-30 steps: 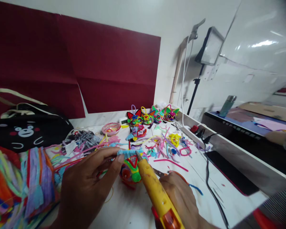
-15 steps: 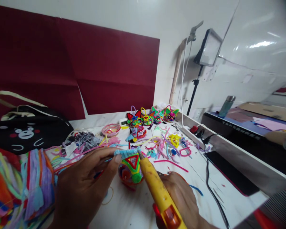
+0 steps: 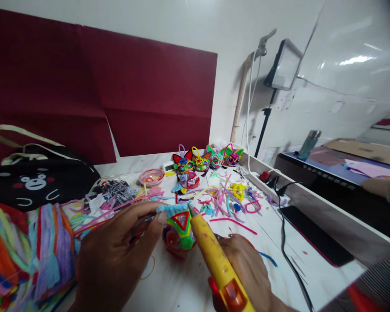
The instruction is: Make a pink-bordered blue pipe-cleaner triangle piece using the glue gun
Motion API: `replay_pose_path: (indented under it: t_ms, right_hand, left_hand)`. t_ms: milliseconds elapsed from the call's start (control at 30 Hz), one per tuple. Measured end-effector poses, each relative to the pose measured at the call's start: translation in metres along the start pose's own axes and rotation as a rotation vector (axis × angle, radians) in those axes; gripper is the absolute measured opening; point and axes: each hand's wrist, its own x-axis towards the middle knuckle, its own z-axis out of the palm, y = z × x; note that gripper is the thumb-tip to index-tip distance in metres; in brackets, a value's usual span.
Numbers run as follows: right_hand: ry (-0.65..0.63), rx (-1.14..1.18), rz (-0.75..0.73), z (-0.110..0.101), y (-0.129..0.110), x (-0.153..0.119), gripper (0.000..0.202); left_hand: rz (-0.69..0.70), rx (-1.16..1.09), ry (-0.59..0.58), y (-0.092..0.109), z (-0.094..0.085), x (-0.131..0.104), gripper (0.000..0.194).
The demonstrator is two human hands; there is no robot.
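Between thumb and fingers, my left hand [image 3: 120,247] pinches a light blue fuzzy pipe-cleaner piece [image 3: 172,210]. Its free end meets the metal nozzle of a yellow glue gun [image 3: 214,251], which my right hand [image 3: 247,268] grips around the handle. A red light glows by the gun's handle. Just below the blue piece is a pipe-cleaner animal head [image 3: 182,236] with a red, yellow and green triangle and a green ball; the left hand and glue gun partly hide it.
Several finished pipe-cleaner heads [image 3: 199,161] stand at the back. Loose pipe-cleaner scraps [image 3: 227,199] litter the middle. Bundled pipe cleaners [image 3: 29,255] lie left beside a black bag [image 3: 35,182]. At right are a black phone [image 3: 315,236], a power strip [image 3: 269,186] with cables, and another person's arm [image 3: 381,190].
Almost nothing differs. The blue piece and my left hand have shifted very slightly to the right, while the glue gun stays against the piece's end.
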Motion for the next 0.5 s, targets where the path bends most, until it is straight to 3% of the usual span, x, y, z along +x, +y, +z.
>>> replay_pose_path:
  t_ms: [233,500]
  right_hand:
    - [0.004,0.005,-0.013,0.001,-0.004,0.004,0.023]
    - [-0.034,0.03,-0.059,0.0,-0.007,0.012,0.026]
  left_hand:
    - [0.056,-0.012,-0.07,0.001,0.0,0.0,0.021]
    - [0.216,0.042,-0.047,0.002,0.005,-0.001,0.018]
